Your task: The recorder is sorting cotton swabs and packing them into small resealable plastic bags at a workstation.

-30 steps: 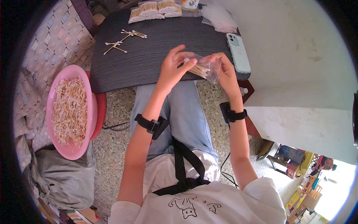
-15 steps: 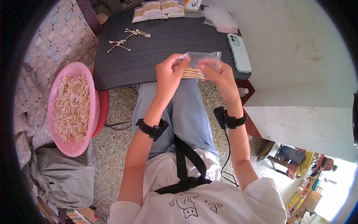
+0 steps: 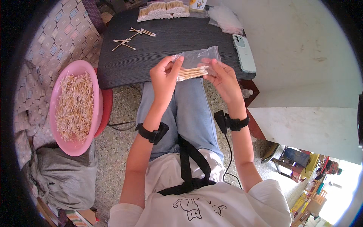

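A clear plastic bag [image 3: 196, 56] is stretched between my hands over the near edge of the table. Cotton swabs [image 3: 192, 73] lie side by side along its lower part, their white tips toward the right. My left hand [image 3: 162, 78] pinches the bag's left end, thumb in front. At the right end, my right hand [image 3: 227, 84] has its thumb against the plastic, and some of its fingers show through from behind. Beyond the bag, a few loose cotton swabs [image 3: 128, 41] are scattered on the dark tabletop [image 3: 174, 36].
At the table's back sit packed bundles of swabs [image 3: 162, 9], a cup [image 3: 197, 4] and a stack of clear bags [image 3: 225, 19]. A phone [image 3: 244, 53] lies along the right edge. On my left, a pink basin [image 3: 97, 109] full of swabs stands on a red stool [image 3: 107, 109].
The bag has shifted slightly left and tilted, its right end higher. My right thumb has moved toward the bag's right edge, and more of the swab tips show.
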